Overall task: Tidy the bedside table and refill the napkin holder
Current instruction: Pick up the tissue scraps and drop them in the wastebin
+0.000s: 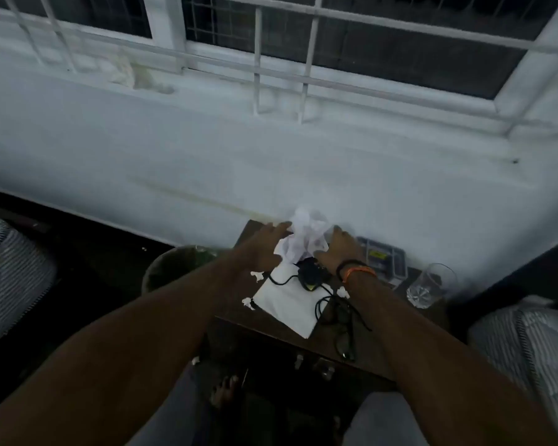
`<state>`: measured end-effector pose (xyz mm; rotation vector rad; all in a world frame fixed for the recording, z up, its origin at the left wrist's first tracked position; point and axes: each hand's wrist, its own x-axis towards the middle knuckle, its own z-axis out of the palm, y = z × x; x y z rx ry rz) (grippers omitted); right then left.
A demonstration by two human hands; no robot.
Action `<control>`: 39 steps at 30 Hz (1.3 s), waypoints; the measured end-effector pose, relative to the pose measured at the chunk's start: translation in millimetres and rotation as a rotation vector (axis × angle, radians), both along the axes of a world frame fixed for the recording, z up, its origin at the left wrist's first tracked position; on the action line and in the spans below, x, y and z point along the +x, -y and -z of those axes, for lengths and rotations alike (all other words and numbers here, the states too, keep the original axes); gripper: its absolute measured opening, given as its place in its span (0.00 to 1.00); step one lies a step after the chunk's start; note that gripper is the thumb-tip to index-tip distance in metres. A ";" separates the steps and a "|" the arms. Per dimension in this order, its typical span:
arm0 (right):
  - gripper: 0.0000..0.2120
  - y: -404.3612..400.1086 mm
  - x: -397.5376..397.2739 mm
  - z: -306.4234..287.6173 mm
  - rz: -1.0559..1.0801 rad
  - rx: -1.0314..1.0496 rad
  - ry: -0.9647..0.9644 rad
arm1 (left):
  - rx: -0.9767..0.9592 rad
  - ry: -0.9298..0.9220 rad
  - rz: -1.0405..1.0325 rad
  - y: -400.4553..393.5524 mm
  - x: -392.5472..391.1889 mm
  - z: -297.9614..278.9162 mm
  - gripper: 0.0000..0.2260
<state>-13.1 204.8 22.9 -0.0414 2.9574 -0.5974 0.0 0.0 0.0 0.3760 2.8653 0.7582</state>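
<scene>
A heap of crumpled white tissues lies at the back of the dark wooden bedside table, against the wall. My left hand and my right hand flank the heap, fingers stretched forward and touching its sides. A flat white napkin lies nearer me, with a black charger and its tangled cable on top. Small torn tissue scraps dot the table. I see no napkin holder that I can identify.
A clear plastic box sits to the right of the heap, a drinking glass further right. Black glasses lie near the front edge. A round bin stands left of the table. Beds flank both sides.
</scene>
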 end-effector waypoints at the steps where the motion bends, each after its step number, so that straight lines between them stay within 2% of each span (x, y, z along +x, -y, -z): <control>1: 0.32 0.5 -8.5 10.2 0.042 -0.047 -0.012 | 0.067 0.026 -0.019 -1.0 -6.3 6.5 0.39; 5: 0.43 4.7 -35.3 32.8 0.139 -0.148 0.049 | 0.227 0.199 -0.196 -13.6 -29.0 9.6 0.39; 7: 0.45 10.9 -38.6 27.3 0.161 -0.171 0.058 | 0.442 0.293 -0.309 -20.8 -44.2 13.1 0.40; 9: 0.41 14.7 -47.0 30.6 0.145 -0.181 0.061 | 0.637 0.363 -0.405 -26.5 -61.7 25.3 0.39; 12: 0.25 18.0 -54.2 42.8 0.061 -0.199 0.035 | 0.748 0.414 -0.338 -35.4 -76.7 32.0 0.16; 16: 0.12 19.3 -53.0 51.5 0.087 -0.255 -0.018 | 0.766 0.417 -0.301 -42.4 -81.6 31.5 0.15; 18: 0.11 23.7 -51.8 48.8 0.108 -0.258 -0.052 | 0.803 0.404 -0.313 -43.6 -79.5 25.3 0.16; 22: 0.12 42.7 -52.5 28.1 0.097 -0.248 -0.198 | 0.792 0.336 -0.357 -26.7 -93.4 19.3 0.34; 26: 0.14 76.9 -53.4 0.9 0.055 -0.242 -0.312 | 0.720 0.268 -0.319 0.5 -84.0 -39.3 0.23; 30: 0.16 116.6 -51.4 -20.1 0.029 -0.235 -0.395 | 0.676 0.297 -0.345 40.2 -75.5 -65.1 0.26; 32: 0.17 140.7 -49.3 -22.7 0.006 -0.254 -0.385 | 0.631 0.305 -0.382 64.9 -68.0 -72.2 0.26; 35: 0.18 178.6 -45.0 -14.1 -0.022 -0.329 -0.250 | 0.580 0.318 -0.431 107.3 -55.2 -67.9 0.26; 39: 0.16 224.7 -32.4 17.2 -0.055 -0.396 -0.030 | 0.539 0.359 -0.529 158.2 -37.1 -27.6 0.29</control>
